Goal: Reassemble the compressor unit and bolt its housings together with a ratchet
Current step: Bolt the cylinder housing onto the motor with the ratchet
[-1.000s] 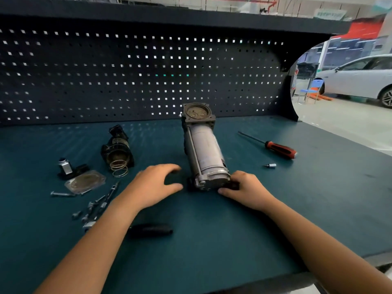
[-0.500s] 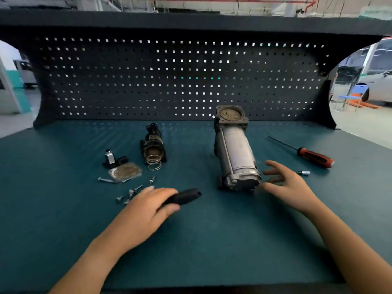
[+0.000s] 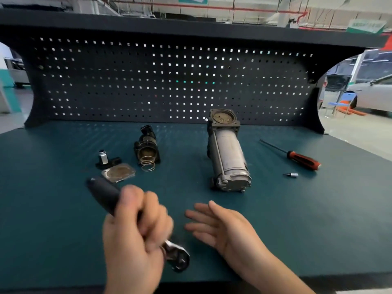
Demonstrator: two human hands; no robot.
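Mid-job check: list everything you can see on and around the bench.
bench: one, teal top
pegboard: one, black, behind bench
compressor body: one, silver-grey, lying centre-right
housing: one, black, left of compressor body
spring: one, brassy, at housing's near mouth
cover plate: one, grey, near-left of housing
fitting: one, black with silver cap, behind cover plate
screwdriver: one, red-black handle, right side
socket bit: one, silver, near screwdriver
ratchet: one, black handle, silver head, held near-left
car: one, white, background right
left hand: grips ratchet handle
right hand: open, empty, beside ratchet head
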